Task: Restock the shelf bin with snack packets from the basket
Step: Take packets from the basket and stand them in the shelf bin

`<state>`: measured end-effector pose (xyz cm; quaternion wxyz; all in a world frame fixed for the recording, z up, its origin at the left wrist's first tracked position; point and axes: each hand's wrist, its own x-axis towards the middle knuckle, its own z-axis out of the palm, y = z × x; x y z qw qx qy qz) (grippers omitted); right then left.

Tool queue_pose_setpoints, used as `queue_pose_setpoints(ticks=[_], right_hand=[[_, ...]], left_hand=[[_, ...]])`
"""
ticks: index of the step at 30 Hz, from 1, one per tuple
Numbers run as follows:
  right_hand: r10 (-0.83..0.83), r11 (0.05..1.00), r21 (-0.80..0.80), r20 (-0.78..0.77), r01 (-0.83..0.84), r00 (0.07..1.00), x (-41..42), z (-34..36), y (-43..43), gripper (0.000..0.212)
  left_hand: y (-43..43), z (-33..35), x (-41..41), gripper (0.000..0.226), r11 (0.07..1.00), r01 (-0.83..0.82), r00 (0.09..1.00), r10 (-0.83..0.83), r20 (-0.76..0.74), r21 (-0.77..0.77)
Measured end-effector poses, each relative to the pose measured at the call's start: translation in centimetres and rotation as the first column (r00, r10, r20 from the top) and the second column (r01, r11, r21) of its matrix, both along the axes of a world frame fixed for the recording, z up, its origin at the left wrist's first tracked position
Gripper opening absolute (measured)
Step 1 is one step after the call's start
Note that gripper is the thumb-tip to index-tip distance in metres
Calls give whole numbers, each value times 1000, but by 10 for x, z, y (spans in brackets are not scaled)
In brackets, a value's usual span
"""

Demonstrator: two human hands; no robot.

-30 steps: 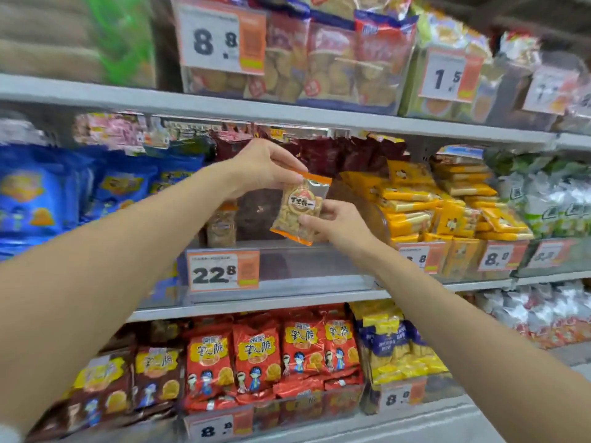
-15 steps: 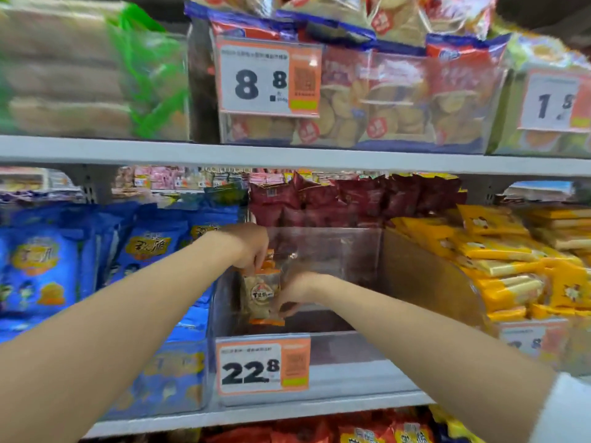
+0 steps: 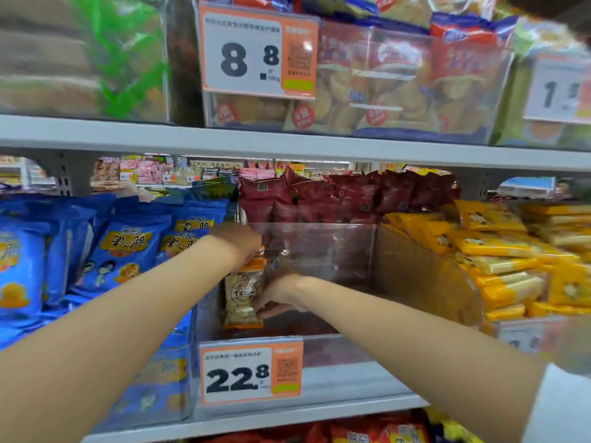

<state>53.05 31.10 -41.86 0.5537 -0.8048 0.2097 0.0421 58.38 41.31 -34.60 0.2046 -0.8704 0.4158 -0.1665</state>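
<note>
Mid-placement: standing one snack packet (image 3: pixel 243 295) upright at the left end of the clear bin (image 3: pixel 415 276), just behind the 22.8 price tag (image 3: pixel 246 375).

Pinched at its orange top edge by the left grip (image 3: pixel 238 246), fingers curled down over the seal. Steadied low on its right side by the right grip (image 3: pixel 281 294), fingers wrapped round the packet's edge. Cannot tell whether the bottom seam is touching the bin floor. No basket in view.

Flanked by blue bags (image 3: pixel 128 247) to the left and yellow packs (image 3: pixel 495 244) to the right, with dark red packs (image 3: pixel 319 193) behind.

For a clean finish:
- Lower until the seam sits flat, label facing front.
- Tuck close against the left wall, leaving room for a row to the right.
- Probably best to release the lower hold first, then the top pinch, and watch for lean.
- Likely light and slippery, so apt to tip with nothing beside it.
- Lift wrists clear of the front wall on the way out.
</note>
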Motion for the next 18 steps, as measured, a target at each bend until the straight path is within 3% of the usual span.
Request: queue_pose_setpoints(ticks=[4, 11, 13, 15, 16, 18], right_hand=[[3, 1000, -25, -52, -4, 999, -3, 2, 1, 38], [-29, 998, -51, -50, 26, 998, -24, 14, -6, 30], [-91, 979, -176, 55, 99, 994, -36, 19, -6, 27], [-134, 928, -312, 234, 205, 963, -61, 26, -6, 17], [-143, 905, -338, 330, 258, 933, -77, 30, -5, 11], [-148, 837, -390, 514, 384, 845, -110, 34, -6, 19]], left_hand=[[0, 2, -5, 31, 999, -23, 999, 23, 24, 27], [3, 10, -29, 25, 998, -58, 997, 58, 43, 12], [8, 7, -39, 13, 995, -30, 1000, 29, -6, -95], [11, 1, -48, 6, 949, 20, 989, -66, -134, -313], [11, -3, -55, 5, 894, 19, 967, -130, -217, -449], [7, -9, -74, 13, 737, -36, 912, -252, -325, -674]])
